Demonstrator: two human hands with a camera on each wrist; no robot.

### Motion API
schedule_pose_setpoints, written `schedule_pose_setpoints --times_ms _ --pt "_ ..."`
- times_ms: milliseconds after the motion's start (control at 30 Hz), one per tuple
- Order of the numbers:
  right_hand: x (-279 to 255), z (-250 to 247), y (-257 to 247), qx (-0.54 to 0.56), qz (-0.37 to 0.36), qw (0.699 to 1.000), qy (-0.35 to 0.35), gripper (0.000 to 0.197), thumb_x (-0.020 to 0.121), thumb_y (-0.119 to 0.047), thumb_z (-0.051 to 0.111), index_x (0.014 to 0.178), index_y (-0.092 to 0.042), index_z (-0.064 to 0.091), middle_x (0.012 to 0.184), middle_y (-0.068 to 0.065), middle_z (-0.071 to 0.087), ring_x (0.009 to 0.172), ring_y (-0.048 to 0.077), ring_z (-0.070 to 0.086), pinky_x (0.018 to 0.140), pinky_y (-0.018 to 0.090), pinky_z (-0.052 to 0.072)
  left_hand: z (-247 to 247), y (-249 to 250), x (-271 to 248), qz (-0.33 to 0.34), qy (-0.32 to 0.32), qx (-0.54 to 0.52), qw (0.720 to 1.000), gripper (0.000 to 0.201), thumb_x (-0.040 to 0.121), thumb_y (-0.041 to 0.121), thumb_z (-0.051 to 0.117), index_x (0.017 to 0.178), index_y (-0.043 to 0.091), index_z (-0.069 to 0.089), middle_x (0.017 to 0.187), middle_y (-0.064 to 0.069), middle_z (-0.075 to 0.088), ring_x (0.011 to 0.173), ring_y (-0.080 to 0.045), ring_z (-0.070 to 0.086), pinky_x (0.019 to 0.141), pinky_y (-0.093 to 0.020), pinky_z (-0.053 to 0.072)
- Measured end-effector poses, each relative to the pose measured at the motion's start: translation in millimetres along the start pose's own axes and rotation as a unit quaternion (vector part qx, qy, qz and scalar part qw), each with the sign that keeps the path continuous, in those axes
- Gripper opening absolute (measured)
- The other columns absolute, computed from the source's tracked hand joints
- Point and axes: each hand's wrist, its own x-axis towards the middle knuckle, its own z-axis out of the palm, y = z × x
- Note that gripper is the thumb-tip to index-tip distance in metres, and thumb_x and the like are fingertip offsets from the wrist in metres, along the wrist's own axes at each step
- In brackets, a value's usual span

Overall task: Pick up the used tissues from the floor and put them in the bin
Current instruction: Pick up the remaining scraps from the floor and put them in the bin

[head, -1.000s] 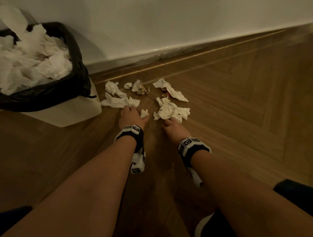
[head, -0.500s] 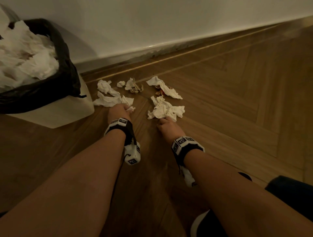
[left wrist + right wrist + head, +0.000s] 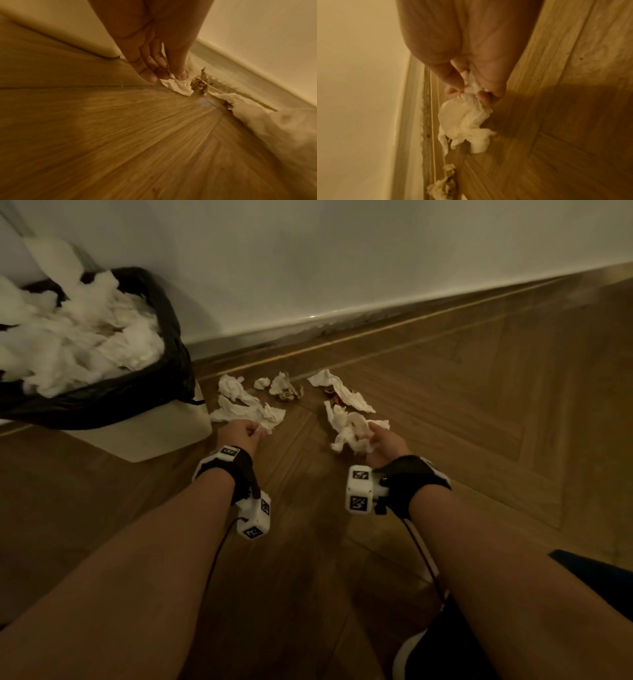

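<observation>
Several crumpled white tissues lie on the wooden floor by the skirting. In the head view my left hand pinches the near edge of a flat tissue beside the bin. The left wrist view shows thumb and fingers closed on a corner of that tissue. My right hand grips a bunched tissue, which hangs from its fingers in the right wrist view. The bin has a black liner and is heaped with white tissues at the left.
More tissues lie further back: a white one, a small ball, a brown-stained one and a long one over a reddish scrap. The white wall and skirting run behind them. Bare wooden floor extends to the right.
Both hands have closed on tissues. The right hand has turned on its side and gathered its tissue upward. The left hand now pinches the edge of the flat tissue.
</observation>
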Motion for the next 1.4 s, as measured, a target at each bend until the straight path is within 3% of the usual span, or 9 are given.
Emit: schedule_pose_setpoints --times_ms 67,200,333,433,500,600,900,1100,1400 --pt "-14 -4 -6 0.120 0.049 0.991 -0.043 0.027 0.098 -0.032 0.043 0.110 -0.009 0.054 0.098 0.008 0.057 0.069 0.018 0.057 0.060 0.027 0.047 -4 2 -5 0.014 -0.004 -0.008 1.000 0.030 0.092 0.028 0.056 0.114 0.010 0.065 0.114 -0.010 0.066 0.107 -0.025 0.059 0.089 -0.030 0.045" --pt "-30 -11 -1 -0.018 0.063 0.998 -0.016 0.044 0.091 -0.042 0.056 0.125 -0.014 0.053 0.105 0.009 0.059 0.045 0.012 0.060 0.039 0.020 0.044 -12 7 -15 0.027 -0.006 -0.025 0.999 0.027 0.092 0.029 0.056 0.109 0.012 0.067 0.111 -0.008 0.067 0.104 -0.024 0.060 0.082 -0.026 0.042" --pt "-37 -8 8 -0.062 0.071 0.995 -0.024 0.024 0.092 -0.039 0.054 0.093 -0.015 0.057 0.060 -0.002 0.056 0.044 0.007 0.052 0.037 0.021 0.039 -18 11 -26 0.048 -0.009 -0.033 0.998 0.027 0.091 0.028 0.057 0.111 0.012 0.067 0.113 -0.008 0.067 0.105 -0.023 0.060 0.083 -0.027 0.043" --pt "-37 -8 16 -0.074 0.063 0.994 -0.051 0.025 0.092 -0.035 0.054 0.110 -0.018 0.058 0.066 -0.002 0.048 0.046 0.005 0.047 0.045 0.016 0.041 -25 11 -32 0.052 -0.018 -0.058 0.997 0.027 0.091 0.026 0.058 0.112 0.011 0.065 0.109 -0.008 0.067 0.096 -0.019 0.062 0.077 -0.024 0.044" --pt "-38 -7 20 -0.019 0.091 0.991 -0.096 0.022 0.085 -0.036 0.060 0.098 -0.019 0.059 0.061 -0.005 0.047 0.043 0.003 0.044 0.044 0.013 0.037 -28 11 -35 0.056 -0.022 -0.083 0.995 0.026 0.092 0.023 0.056 0.112 0.009 0.063 0.103 -0.008 0.069 0.078 -0.011 0.062 0.067 -0.019 0.046" --pt "-43 5 19 0.145 0.120 0.972 -0.144 0.021 0.092 -0.030 0.054 0.095 -0.010 0.057 0.053 -0.002 0.055 0.038 0.003 0.050 0.040 0.011 0.041 -34 15 -43 0.067 -0.042 -0.135 0.988 0.021 0.093 0.018 0.054 0.109 0.008 0.062 0.101 -0.012 0.069 0.082 -0.016 0.066 0.084 -0.035 0.054" --pt "-77 75 -19 0.271 0.032 0.930 -0.245 0.029 0.100 -0.026 0.042 0.120 -0.006 0.049 0.059 0.007 0.060 0.038 0.006 0.049 0.036 0.013 0.042 -97 50 -65 0.172 0.040 -0.205 0.963 0.020 0.087 0.020 0.064 0.106 0.013 0.066 0.087 -0.002 0.069 0.078 -0.012 0.065 0.078 -0.027 0.052" --pt "-107 135 -57 0.280 -0.014 0.911 -0.303 0.025 0.101 -0.020 0.037 0.097 -0.001 0.053 0.076 0.007 0.047 0.036 0.006 0.045 0.036 0.009 0.036 -162 63 -74 0.216 0.113 -0.239 0.940 0.016 0.085 0.020 0.066 0.101 0.016 0.065 0.080 0.006 0.063 0.068 -0.002 0.062 0.065 -0.015 0.051" --pt "-176 223 -93 0.332 -0.023 0.860 -0.386 0.038 0.094 0.002 0.023 0.082 0.002 0.059 0.083 0.019 0.061 0.067 0.013 0.035 0.036 0.013 0.037 -255 69 -88 0.229 0.177 -0.293 0.911 0.010 0.083 0.016 0.069 0.091 0.019 0.063 0.084 -0.006 0.066 0.081 -0.024 0.066 0.073 -0.033 0.056"
